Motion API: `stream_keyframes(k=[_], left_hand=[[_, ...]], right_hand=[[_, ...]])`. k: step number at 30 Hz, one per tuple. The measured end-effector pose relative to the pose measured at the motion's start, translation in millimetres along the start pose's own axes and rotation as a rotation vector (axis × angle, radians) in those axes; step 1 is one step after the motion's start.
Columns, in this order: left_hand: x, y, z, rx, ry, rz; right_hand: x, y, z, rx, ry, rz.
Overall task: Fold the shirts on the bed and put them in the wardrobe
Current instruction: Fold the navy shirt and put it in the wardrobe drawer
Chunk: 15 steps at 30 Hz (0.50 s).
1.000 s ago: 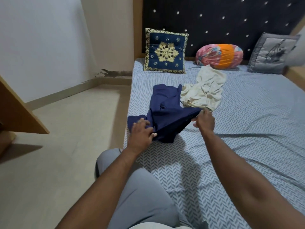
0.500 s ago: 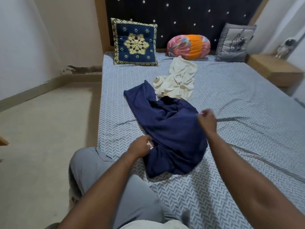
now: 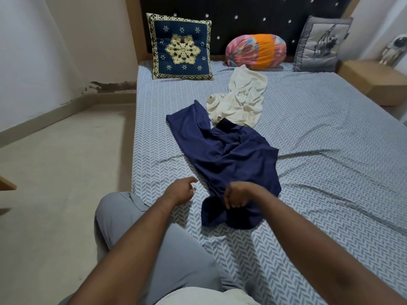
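Lying under right hand — navy shirt

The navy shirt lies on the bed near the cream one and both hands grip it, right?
Not quite: the head view shows only the right hand gripping the navy shirt; the left hand is off it, over the bed. The rest holds.

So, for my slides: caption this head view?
Right hand grips crumpled navy shirt on the bed; left hand free beside it.
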<state>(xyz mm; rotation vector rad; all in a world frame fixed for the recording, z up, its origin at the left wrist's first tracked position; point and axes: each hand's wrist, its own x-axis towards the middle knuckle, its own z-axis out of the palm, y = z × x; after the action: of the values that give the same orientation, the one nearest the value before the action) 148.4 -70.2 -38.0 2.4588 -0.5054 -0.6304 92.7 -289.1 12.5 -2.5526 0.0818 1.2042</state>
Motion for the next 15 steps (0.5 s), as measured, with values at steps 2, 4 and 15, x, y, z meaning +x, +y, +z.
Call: stream_keyframes(k=[2,4,15], left_hand=[[2.5,7.7,4.5,0.024,-0.006,0.030],[3.4,14.3,10.9,0.016,-0.009,0.039],[-12.2,-22.0,2.0,-0.191,0.082,-0.139]], right_hand=[[-13.5,14.7,-5.5,0.057,-0.073,0.055],[-13.7,18.4,-3.9,0.179,0.148,0.017],[50.8,-39.2,17.1,-0.010,0.539,0.080]])
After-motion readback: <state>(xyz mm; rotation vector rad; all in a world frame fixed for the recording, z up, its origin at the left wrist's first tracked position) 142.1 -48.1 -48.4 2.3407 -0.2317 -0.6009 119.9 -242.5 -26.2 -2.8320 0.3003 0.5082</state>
